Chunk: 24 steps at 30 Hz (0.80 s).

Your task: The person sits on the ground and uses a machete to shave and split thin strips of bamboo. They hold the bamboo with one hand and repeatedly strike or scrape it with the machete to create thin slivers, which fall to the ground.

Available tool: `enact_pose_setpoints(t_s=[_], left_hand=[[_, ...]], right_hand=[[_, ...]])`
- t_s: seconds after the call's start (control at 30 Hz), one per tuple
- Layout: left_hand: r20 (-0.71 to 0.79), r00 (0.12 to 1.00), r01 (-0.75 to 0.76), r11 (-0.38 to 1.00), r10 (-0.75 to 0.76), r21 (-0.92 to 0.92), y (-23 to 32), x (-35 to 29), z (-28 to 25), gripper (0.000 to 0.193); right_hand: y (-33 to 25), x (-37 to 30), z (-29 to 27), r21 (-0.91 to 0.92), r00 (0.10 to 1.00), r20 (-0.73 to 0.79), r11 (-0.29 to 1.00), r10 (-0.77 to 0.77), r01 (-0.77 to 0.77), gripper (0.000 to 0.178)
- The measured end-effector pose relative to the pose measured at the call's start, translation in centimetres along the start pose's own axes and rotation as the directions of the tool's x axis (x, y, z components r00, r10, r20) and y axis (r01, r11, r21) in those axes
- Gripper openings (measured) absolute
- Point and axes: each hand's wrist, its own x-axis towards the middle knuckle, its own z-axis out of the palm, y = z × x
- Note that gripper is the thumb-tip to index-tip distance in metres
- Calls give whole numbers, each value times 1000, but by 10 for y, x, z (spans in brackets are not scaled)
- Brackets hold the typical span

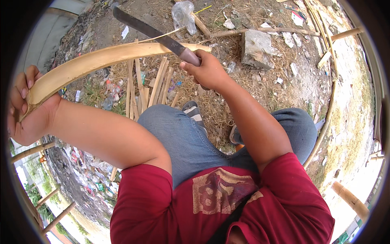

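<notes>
A long, pale split-bamboo strip (101, 59) stretches from the far left to the upper middle. My left hand (30, 103) is closed around its left end. In my right hand (208, 70) is the grip of a machete (148, 29), its dark blade angled up and to the left. The blade crosses the strip near the right end; whether its edge is cutting in, I cannot tell. A thin bamboo sliver (162, 35) stands off the strip's upper side by the blade. Below the strip, several narrow bamboo slats (157, 83) lie on the ground beside my knee.
A grey concrete block (256, 49) sits right of the machete, with a clear plastic bag (183, 17) farther off. A long bamboo pole (264, 31) runs along the far ground. Another thick bamboo piece (350, 200) shows at right. Dry grass and litter cover the dirt.
</notes>
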Motion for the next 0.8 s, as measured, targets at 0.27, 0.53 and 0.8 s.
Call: enact_pose_setpoints(t_s=[0.27, 0.53, 0.8], left_hand=[[-47, 999, 4, 999, -6, -49, -7, -19, 25, 20], [1, 1000, 0, 999, 0, -54, -8, -26, 33, 20], [-62, 997, -54, 998, 53, -18, -11, -34, 47, 19]], right_hand=[[-45, -28, 9, 301, 946, 260, 915, 194, -270, 31], [-77, -41, 0, 487, 827, 561, 791, 41, -370, 28], [-104, -65, 9, 506, 804, 594, 787, -20, -354, 31]])
